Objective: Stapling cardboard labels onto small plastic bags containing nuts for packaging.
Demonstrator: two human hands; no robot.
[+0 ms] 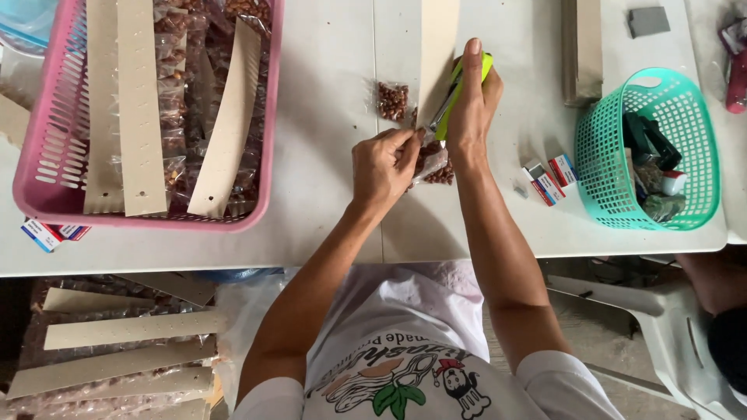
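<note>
you grip a glossy green plastic stapler over matt cardboard strip; clear crinkly plastic packet shines.

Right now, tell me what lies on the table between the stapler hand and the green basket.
In the head view, small staple boxes lie between the right hand and the green basket.

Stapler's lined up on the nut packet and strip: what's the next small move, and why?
Probably squeeze the green stapler: the right hand already grips it over the cardboard strip, and the left hand pinches the nut packet at its mouth.
</note>
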